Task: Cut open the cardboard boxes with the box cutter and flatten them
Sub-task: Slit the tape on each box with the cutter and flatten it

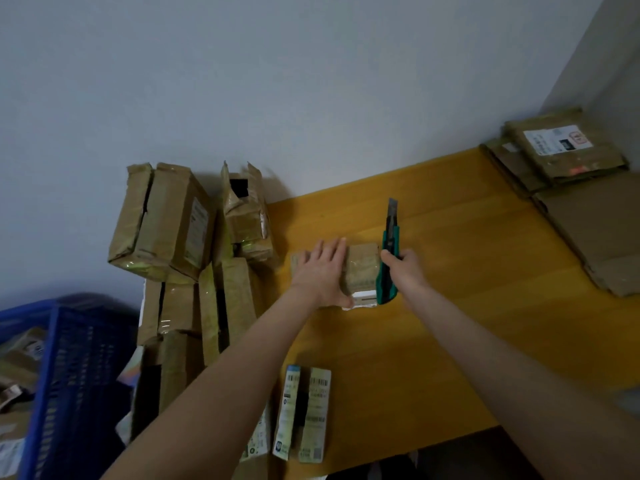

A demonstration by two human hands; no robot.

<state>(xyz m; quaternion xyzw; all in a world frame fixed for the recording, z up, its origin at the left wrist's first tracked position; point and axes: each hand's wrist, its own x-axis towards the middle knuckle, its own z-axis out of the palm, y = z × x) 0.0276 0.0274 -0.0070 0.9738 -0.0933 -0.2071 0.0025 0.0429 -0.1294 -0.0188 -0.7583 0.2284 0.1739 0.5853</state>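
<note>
The left hand [320, 271] lay flat and open on a small box [360, 271], hiding its left half; the right hand [403, 268] gripped the cutter [389, 251], blade out.

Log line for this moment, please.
left hand flat on small box | right hand holds box cutter, blade out | flattened boxes far right

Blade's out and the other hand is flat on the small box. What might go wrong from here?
1. The left hand lies flat on the small taped box, right beside the box cutter held in the right hand; a slip toward it could nick the fingers.
2. The blade is well extended, so it may flex or cut deeper than the tape.
3. The box stack at the desk's left edge leans unevenly; an elbow bump could topple it.
</note>
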